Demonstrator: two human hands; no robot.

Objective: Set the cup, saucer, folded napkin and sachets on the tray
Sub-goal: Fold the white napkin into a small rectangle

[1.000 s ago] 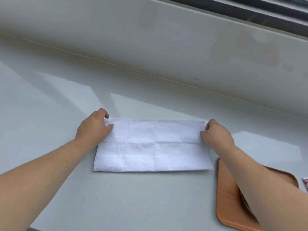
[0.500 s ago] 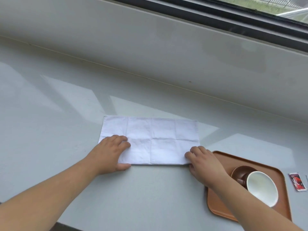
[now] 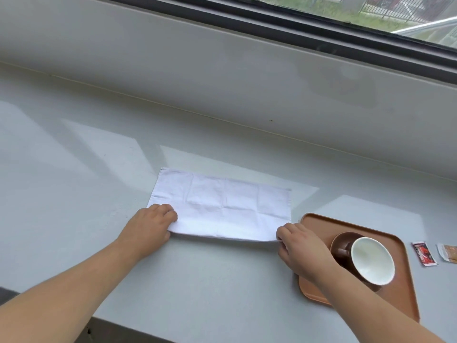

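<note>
Lifted now, napkin [image 3: 222,206] near edge, long axis left-right, pinched by both hands [image 3: 150,227] [image 3: 300,246].

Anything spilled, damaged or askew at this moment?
Nothing stands out. The cup sits upright and empty on its saucer on the tray; both hands pinch the napkin's near corners, and two sachets lie flat beside the tray.

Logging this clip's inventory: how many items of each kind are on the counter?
Tray: 1
Cup: 1
Saucer: 1
Napkin: 1
Sachets: 2, red and a pale one cut by the frame edge
Total: 6
</note>
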